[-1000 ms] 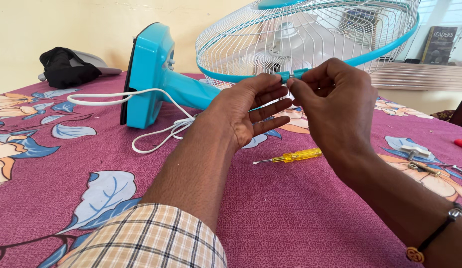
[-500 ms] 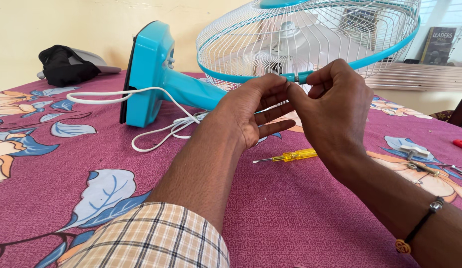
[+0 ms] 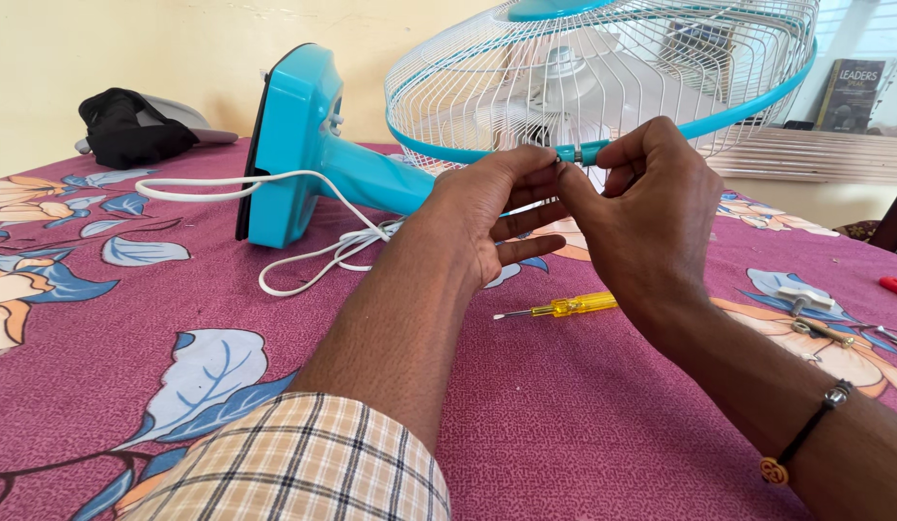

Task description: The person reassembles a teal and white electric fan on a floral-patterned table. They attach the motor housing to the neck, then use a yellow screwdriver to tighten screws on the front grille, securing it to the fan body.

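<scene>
Pinching the turquoise plastic rim clasp of the white wire fan cage, left hand and right hand meet; a yellow-handled screwdriver lies on open cloth below.

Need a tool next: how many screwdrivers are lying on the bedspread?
1 for certain: the yellow clear-handled screwdriver below the hands. A red handle at the right edge may be another, mostly cut off.
</scene>
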